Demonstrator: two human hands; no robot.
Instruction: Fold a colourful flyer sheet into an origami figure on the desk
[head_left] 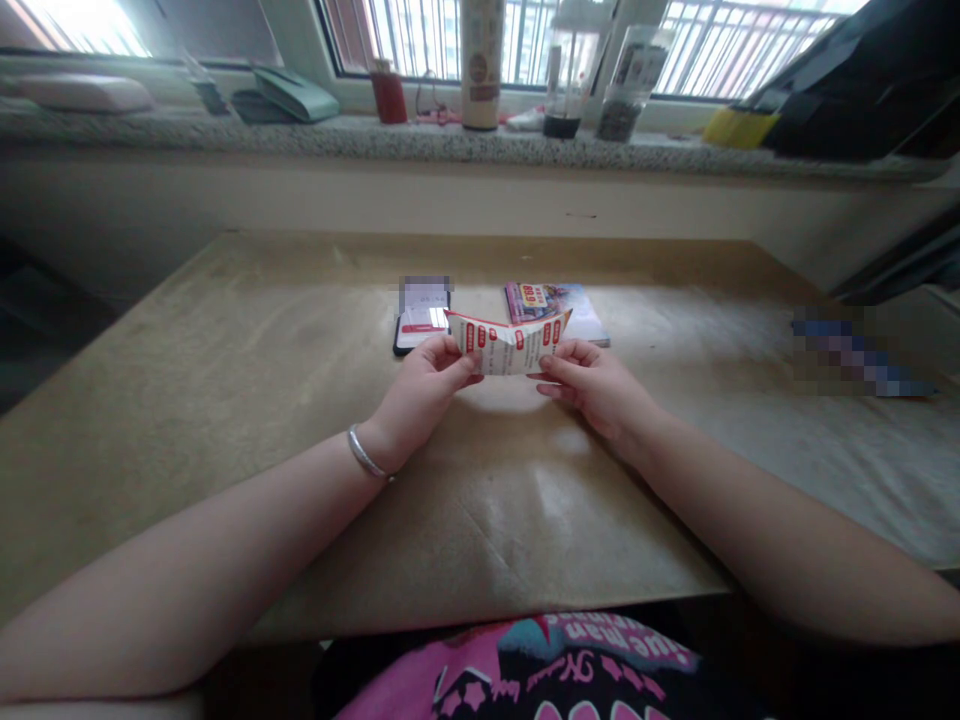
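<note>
Between my two hands is a creased sheet of printed paper (510, 348), white with red labels and a red upper edge, held just above the table. My left hand (431, 385) pinches its left end between thumb and fingers. The right end is gripped the same way by my right hand (592, 385). Behind the left hand lies a phone (405, 345) with a lit screen, partly covered by the paper. A colourful printed booklet or stack of paper (581, 305) lies behind the paper on the right, its lower part hidden.
The brown-covered table (225, 420) stands against a wall under a stone windowsill (420, 145). Along the sill are a red bottle (388, 92), a tall cylinder (481, 65), clear containers (630, 85) and a black bag (862, 90). A blurred blue strip (862, 355) lies at the table's right.
</note>
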